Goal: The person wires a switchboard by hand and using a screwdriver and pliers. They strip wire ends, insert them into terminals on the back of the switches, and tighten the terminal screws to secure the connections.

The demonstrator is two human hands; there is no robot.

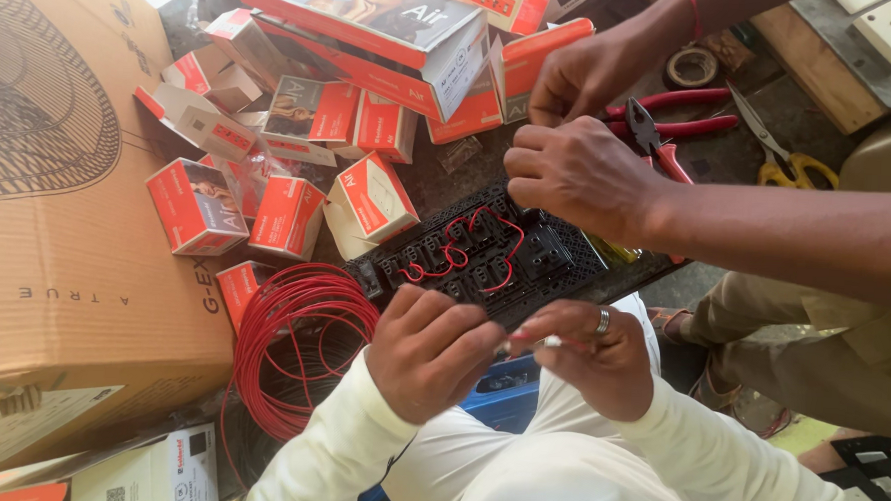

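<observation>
My left hand and my right hand meet at the near edge of a black switch panel. Between their fingertips they pinch a short piece of red wire with a pale stripped end. A ring sits on my right hand. Short red wire loops run across the panel's back. Another person's two hands work at the panel's far edge. A coil of red wire lies to the left of my left hand.
Several small red and white boxes lie scattered beyond the panel. A big cardboard box fills the left side. Red-handled pliers and yellow-handled scissors lie at the upper right, near a tape roll.
</observation>
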